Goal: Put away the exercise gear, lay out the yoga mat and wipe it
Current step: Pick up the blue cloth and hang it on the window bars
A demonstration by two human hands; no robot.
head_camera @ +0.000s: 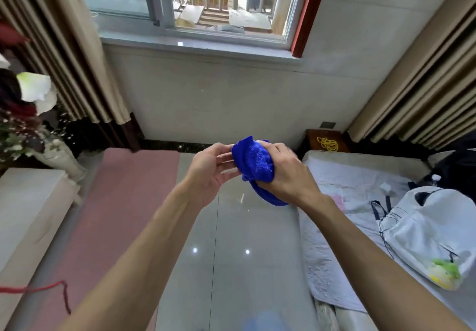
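Observation:
A bright blue cloth (255,162) is bunched up in front of me, held above the glossy floor. My right hand (284,173) grips the cloth from the right, fingers curled over the bundle. My left hand (212,169) holds its left edge with thumb and fingertips. A pink yoga mat (113,215) lies flat on the floor to the left, running from the wall towards me.
A bed (342,227) with a white cover stands on the right, carrying a white bag (425,230) and a dark bag. A white cabinet (28,215) with a flower vase (64,160) is at left. A yellow rope (327,144) lies on a small wooden table. Curtains flank the window.

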